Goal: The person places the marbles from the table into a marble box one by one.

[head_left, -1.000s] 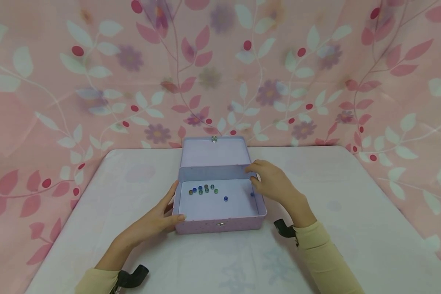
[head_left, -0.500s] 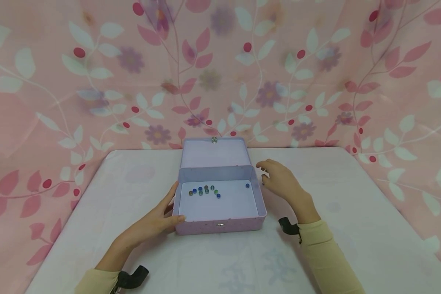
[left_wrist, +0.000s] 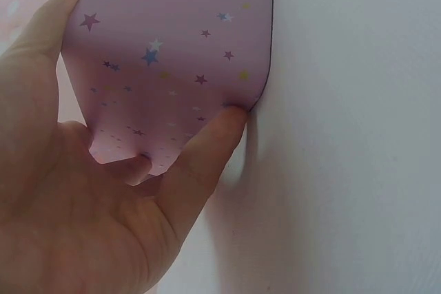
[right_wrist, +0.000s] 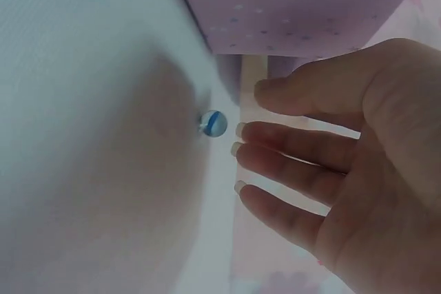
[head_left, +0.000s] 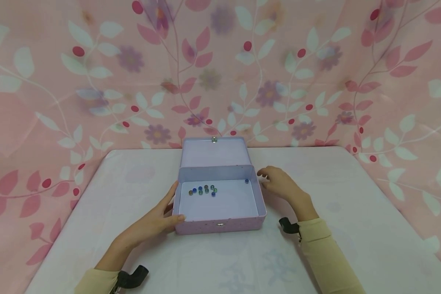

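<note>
An open lilac tin box [head_left: 220, 227] with printed stars stands on the table, its lid [head_left: 214, 152] tipped back. Several glass marbles [head_left: 206, 190] gather at the left of its floor; a blue marble [head_left: 246, 181] lies alone in the back right corner. My left hand [head_left: 158, 216] holds the box's left end, thumb at the front corner and fingers along the side. My right hand [head_left: 281, 183] is outside the right wall, fingers loosely bent with nothing between them. In the right wrist view, a clear marble with a blue streak [right_wrist: 214, 123] lies on the cloth just off the fingertips.
A white cloth [head_left: 191, 265] covers the table. Behind it hangs a pink floral curtain [head_left: 220, 94], close to the raised lid. Black wrist mounts [head_left: 132, 277] stick out from both sleeves.
My right hand has left the box's right wall and come down outside it. One blue marble rolled left to the group; another rolled into the back right corner. The left hand stays put.
</note>
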The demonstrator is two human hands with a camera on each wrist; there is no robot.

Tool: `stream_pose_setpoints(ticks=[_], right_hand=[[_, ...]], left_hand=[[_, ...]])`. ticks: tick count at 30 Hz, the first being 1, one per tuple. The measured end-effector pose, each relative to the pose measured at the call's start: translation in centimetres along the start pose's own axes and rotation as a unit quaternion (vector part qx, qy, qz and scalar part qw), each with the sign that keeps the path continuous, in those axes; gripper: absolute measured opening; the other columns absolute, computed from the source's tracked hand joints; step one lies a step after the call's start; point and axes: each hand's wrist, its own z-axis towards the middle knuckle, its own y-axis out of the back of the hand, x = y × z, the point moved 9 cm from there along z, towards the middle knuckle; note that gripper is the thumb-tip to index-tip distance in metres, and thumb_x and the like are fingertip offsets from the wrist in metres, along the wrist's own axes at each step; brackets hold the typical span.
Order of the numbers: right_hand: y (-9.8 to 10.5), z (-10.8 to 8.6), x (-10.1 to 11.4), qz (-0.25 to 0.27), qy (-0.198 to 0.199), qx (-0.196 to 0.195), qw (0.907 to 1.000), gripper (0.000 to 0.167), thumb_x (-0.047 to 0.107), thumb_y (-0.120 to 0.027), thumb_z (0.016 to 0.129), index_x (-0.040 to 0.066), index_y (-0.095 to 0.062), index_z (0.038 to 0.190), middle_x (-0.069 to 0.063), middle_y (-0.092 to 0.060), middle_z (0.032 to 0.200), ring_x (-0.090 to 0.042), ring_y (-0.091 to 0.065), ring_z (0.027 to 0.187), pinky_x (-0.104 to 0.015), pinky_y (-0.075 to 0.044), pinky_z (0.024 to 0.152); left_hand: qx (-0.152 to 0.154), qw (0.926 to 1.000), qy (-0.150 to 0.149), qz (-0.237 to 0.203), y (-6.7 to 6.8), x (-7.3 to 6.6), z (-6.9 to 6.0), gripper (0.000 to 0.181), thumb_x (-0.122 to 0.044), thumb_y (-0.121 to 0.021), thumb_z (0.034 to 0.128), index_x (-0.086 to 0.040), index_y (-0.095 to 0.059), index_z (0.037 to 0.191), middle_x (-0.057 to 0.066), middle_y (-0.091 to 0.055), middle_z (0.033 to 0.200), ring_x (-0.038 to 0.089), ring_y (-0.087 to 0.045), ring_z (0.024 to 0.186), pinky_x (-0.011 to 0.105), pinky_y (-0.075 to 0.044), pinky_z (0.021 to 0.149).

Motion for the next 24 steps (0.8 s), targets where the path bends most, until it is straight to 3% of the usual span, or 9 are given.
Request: stream_pose_setpoints(ticks=[7,13,18,24], right_hand=[[-1.0,0.0,-0.9,-0.032,-0.006,0.023,0.9992,0.021,0.001,-0.062,0.086,0.000,-0.071,0.106,-0.010,-0.063,0.086,-0.023,-0.057,0.079,-0.041,-0.050,0.075],[-1.8,0.1,-1.3,-0.040,-0.017,0.034,0.9985,0.012,0.002,-0.063,0.085,0.004,-0.072,0.093,-0.007,-0.066,0.085,-0.022,-0.059,0.079,-0.043,-0.051,0.076],[-2.1,0.2,-1.2,-0.046,-0.017,0.037,0.9981,0.007,0.009,-0.066,0.086,0.010,-0.070,0.081,-0.002,-0.066,0.078,-0.018,-0.058,0.073,-0.038,-0.049,0.068],[-1.3,0.2,-0.6,-0.070,-0.008,0.019,0.9974,0.007,0.008,-0.064,0.085,0.008,-0.071,0.087,-0.005,-0.065,0.079,-0.020,-0.058,0.073,-0.039,-0.049,0.068]], left_hand=[[0.002,1.0000,-0.004,-0.002,0.0,-0.2,0.0,0.097,-0.036,-0.067,0.0941,-0.051,0.008,0.154,-0.002,0.013,0.168,0.046,-0.009,0.153,0.069,-0.018,0.117],[0.007,0.9999,-0.007,-0.007,-0.1,-0.3,0.0,0.098,-0.035,-0.067,0.0940,-0.048,0.009,0.155,-0.002,0.014,0.168,0.047,-0.007,0.153,0.070,-0.019,0.115],[0.007,0.9999,-0.009,-0.009,0.0,-0.2,0.0,0.099,-0.036,-0.067,0.0936,-0.048,0.009,0.155,-0.003,0.014,0.168,0.047,-0.007,0.153,0.070,-0.020,0.115],[0.005,0.9999,-0.010,-0.006,0.0,0.0,0.0,0.097,-0.037,-0.067,0.0936,-0.054,0.008,0.152,-0.006,0.013,0.167,0.045,-0.008,0.153,0.069,-0.019,0.116]])
